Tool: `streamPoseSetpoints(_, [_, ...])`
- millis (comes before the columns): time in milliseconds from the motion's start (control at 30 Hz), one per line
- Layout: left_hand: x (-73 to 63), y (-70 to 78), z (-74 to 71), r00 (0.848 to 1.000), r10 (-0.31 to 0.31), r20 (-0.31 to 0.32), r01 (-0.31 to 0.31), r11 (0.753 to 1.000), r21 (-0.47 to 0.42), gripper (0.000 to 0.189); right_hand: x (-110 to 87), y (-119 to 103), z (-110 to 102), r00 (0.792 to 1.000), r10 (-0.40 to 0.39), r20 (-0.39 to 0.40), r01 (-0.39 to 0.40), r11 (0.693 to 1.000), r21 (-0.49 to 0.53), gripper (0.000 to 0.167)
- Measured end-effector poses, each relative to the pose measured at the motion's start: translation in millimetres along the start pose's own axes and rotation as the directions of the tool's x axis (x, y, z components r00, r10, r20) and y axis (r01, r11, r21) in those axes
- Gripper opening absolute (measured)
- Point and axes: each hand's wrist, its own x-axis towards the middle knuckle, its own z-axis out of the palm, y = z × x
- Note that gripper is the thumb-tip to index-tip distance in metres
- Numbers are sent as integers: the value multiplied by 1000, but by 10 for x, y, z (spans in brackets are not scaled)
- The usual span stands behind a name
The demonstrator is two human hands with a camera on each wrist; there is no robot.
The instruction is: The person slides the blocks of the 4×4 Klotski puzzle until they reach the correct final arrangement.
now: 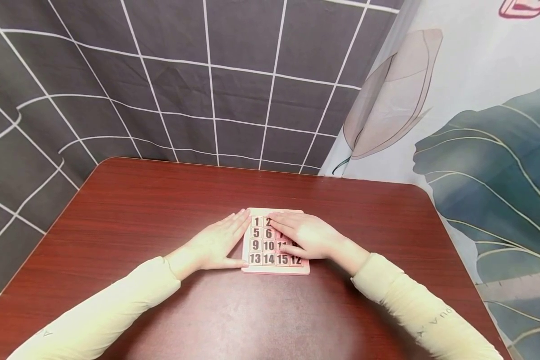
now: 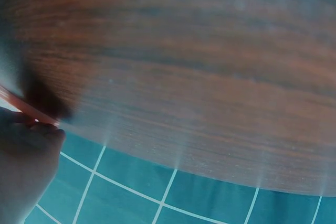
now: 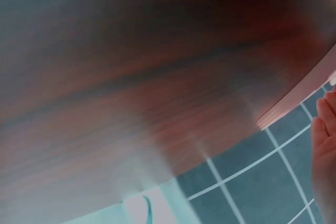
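Observation:
A square number sliding puzzle [image 1: 268, 246] with a pale frame lies flat on the table in the head view. Its tiles carry black numerals, and 13, 14, 15, 12 make up the bottom row. My left hand [image 1: 218, 245] touches the puzzle's left edge, fingertips at the upper corner and thumb near the lower one, fingers straight. Over the right half lies my right hand [image 1: 312, 237], its extended fingers covering several tiles. In the left wrist view, the left hand [image 2: 29, 166] is dark beside the puzzle's edge; the right wrist view shows part of the right hand [image 3: 326, 150].
The reddish-brown wooden table [image 1: 162, 200] has rounded far corners. Behind it hangs a dark grey curtain [image 1: 175, 85] with a white grid. A pale curtain with leaf prints [image 1: 499, 185] hangs along the right side.

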Motion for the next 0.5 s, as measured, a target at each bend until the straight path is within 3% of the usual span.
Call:
streamPoseSetpoints(300, [-2, -18, 24, 1000, 3, -4, -3, 1000, 16, 108, -396, 119, 2, 998, 36, -50, -38, 999, -35, 66])
streamPoseSetpoints(500, [6, -3, 4, 1000, 9, -10, -9, 1000, 7, 108, -464, 119, 12, 998, 44, -42, -45, 999, -27, 67])
